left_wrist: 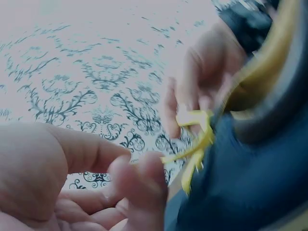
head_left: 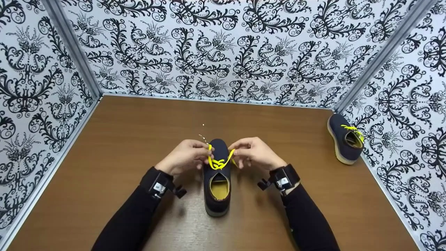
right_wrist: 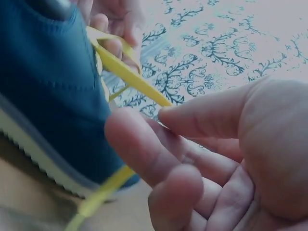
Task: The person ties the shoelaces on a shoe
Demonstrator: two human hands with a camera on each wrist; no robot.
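Note:
A dark blue shoe (head_left: 217, 181) with yellow laces (head_left: 218, 164) stands on the table, toe pointing away and heel nearest me. To its left, my left hand (head_left: 186, 155) pinches one lace between thumb and forefinger, pulling it up from the eyelets. On the other side my right hand (head_left: 256, 153) pinches the other lace (right_wrist: 137, 79), which runs taut from the shoe to the fingertips. That lace's loose end (right_wrist: 103, 192) hangs below the fingers in the right wrist view. The laces cross over the tongue between both hands.
A matching dark shoe (head_left: 345, 139) with yellow laces stands at the far right, near the side wall. The brown wooden table (head_left: 139, 118) is enclosed by white walls (head_left: 216, 52) with black floral patterns. Each wrist wears a black camera band (head_left: 284, 177).

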